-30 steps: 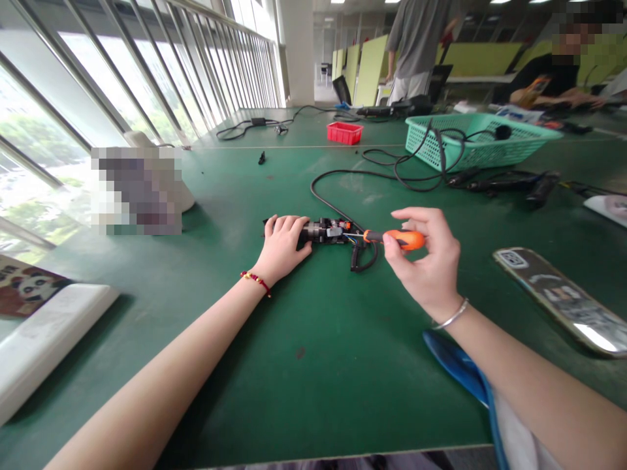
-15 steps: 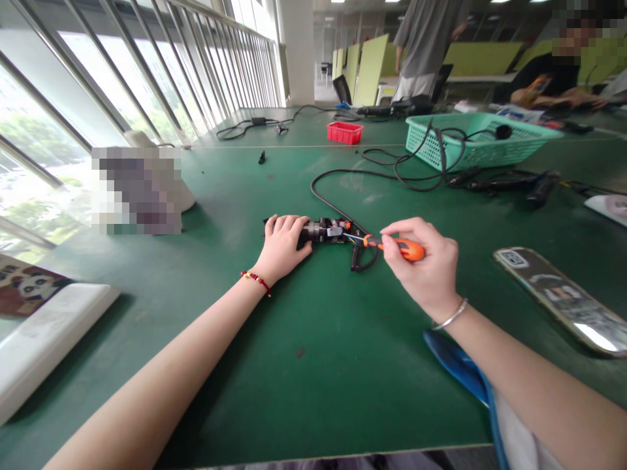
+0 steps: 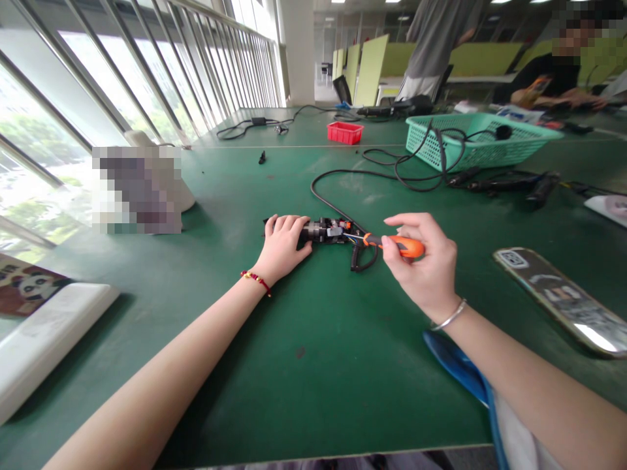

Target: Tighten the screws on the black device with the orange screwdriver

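A small black device [image 3: 327,231] with exposed wires and a black cable lies in the middle of the green table [image 3: 304,339]. My left hand [image 3: 281,248] lies over its left end, fingers curled down on it. My right hand [image 3: 424,264] pinches an orange-handled screwdriver [image 3: 399,245], whose tip points left into the device's wired right end. A coiled black cord [image 3: 360,256] lies just under the screwdriver shaft.
A phone [image 3: 558,299] lies at the right. A teal basket [image 3: 475,138] with cables and a red tray [image 3: 345,132] stand at the back. A white box [image 3: 44,336] lies at the left edge. Two people are behind the far table edge.
My right hand has slid the screwdriver a little left, towards the device, and its fingers have shifted on the handle. My left hand has stayed put.
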A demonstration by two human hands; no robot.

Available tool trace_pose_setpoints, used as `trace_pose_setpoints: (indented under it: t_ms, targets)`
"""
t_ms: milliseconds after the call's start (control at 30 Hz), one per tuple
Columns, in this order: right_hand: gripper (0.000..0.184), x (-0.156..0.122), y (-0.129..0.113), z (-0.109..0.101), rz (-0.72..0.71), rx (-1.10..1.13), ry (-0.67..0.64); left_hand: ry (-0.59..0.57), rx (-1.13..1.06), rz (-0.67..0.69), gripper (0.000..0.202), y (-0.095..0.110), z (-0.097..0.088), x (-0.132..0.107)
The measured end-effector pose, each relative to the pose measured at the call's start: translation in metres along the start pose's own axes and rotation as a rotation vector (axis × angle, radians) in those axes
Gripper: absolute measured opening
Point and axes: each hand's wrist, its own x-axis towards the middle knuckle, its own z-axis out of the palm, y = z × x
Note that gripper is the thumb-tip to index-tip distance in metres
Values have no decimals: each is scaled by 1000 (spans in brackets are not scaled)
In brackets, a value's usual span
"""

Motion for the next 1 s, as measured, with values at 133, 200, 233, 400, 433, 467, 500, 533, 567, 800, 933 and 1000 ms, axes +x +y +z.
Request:
trace_pose_setpoints:
  t_ms: [133, 200, 233, 400, 433, 467, 500, 533, 567, 800, 933, 1000]
  targets:
    - [40, 1, 3, 1, -89, 78, 75, 2, 1, 4, 41, 0, 1, 0]
    - [36, 1, 3, 1, -78, 63, 74, 4, -4, 2, 41, 0, 1, 0]
    - [29, 1, 2, 0, -55, 41, 54, 5, -5, 0, 41, 0, 1, 0]
    - [11, 0, -1, 0, -12, -19, -10, 3, 2, -4, 40, 0, 1, 0]
    - [15, 0, 0, 0, -34, -9, 14, 2, 2, -4, 40, 0, 1, 0]
    - [20, 0, 0, 1, -59, 6, 41, 3, 3, -4, 41, 0, 1, 0]
    - [25, 1, 0, 1, -81, 24, 64, 3, 5, -4, 41, 0, 1, 0]
    - [28, 1, 1, 1, -93, 35, 77, 3, 6, -3, 41, 0, 1, 0]
    - [28, 1, 1, 1, -90, 36, 76, 2, 8, -2, 41, 0, 1, 0]
    - [12, 0, -1, 0, -31, -6, 10, -6, -1, -5, 41, 1, -1, 0]
    - [28, 1, 0, 1, -110, 39, 60, -13, 4, -10, 42, 1, -1, 0]
    - [22, 1, 0, 0, -87, 24, 39, -14, 6, -9, 43, 1, -1, 0]
